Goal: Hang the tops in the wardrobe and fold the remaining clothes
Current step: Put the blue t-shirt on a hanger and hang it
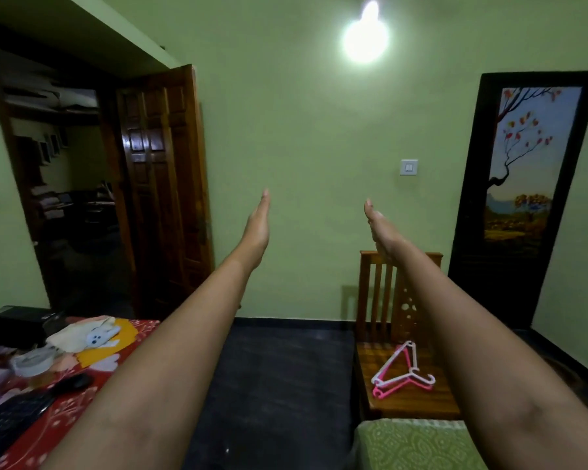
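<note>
Both my arms stretch straight out toward the green wall. My left hand (258,228) is held edge-on with straight fingers and holds nothing. My right hand (381,230) is likewise flat, fingers straight, and empty. Pink and white plastic hangers (403,373) lie on the seat of a wooden chair (370,290) below my right arm. A cream-coloured garment (82,335) lies on a red patterned table (82,412) at the lower left. No wardrobe is in view.
An open dark wooden door (163,184) leads to another room on the left. A black-framed door with a tree picture (523,184) stands at the right. A green patterned cushion (411,446) sits at the bottom. A keyboard (11,418), mouse and tape roll lie on the table.
</note>
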`<action>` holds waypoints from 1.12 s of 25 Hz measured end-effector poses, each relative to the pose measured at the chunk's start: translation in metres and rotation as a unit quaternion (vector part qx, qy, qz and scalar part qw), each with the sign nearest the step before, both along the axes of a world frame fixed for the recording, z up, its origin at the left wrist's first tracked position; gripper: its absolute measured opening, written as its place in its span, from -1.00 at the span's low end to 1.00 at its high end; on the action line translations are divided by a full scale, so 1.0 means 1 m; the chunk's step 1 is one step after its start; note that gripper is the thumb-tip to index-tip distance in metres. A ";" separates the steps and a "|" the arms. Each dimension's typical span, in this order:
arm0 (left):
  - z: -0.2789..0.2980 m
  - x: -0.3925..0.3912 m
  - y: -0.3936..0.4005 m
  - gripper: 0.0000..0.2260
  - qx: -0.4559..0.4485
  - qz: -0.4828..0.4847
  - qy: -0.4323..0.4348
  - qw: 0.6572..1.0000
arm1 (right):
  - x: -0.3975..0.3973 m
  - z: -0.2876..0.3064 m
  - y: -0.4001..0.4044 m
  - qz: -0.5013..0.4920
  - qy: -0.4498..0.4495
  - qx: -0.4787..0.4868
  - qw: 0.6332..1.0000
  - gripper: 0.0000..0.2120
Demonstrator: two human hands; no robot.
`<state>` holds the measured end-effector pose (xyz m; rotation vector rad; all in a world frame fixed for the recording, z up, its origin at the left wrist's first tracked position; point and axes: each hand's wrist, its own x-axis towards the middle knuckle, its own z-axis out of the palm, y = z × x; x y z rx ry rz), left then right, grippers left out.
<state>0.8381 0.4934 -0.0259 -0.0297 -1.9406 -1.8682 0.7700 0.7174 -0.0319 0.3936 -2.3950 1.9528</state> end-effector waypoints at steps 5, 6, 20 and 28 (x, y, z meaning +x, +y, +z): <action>-0.019 -0.139 0.063 -0.42 0.002 -0.134 -0.018 0.991 | -0.076 -0.023 0.058 -0.100 -0.017 0.021 0.995 -0.27; -0.019 -0.167 0.081 -0.41 -0.004 -0.168 -0.020 0.986 | -0.089 -0.025 0.078 -0.141 -0.018 0.008 0.990 -0.27; -0.005 -0.276 0.306 -0.36 -0.069 -0.591 -0.005 0.804 | 0.013 -0.025 0.213 -0.613 -0.044 -0.020 0.788 -0.31; -0.032 -0.228 0.396 -0.36 -0.081 -0.698 -0.039 0.711 | 0.095 -0.041 0.243 -0.726 -0.054 -0.005 0.685 -0.25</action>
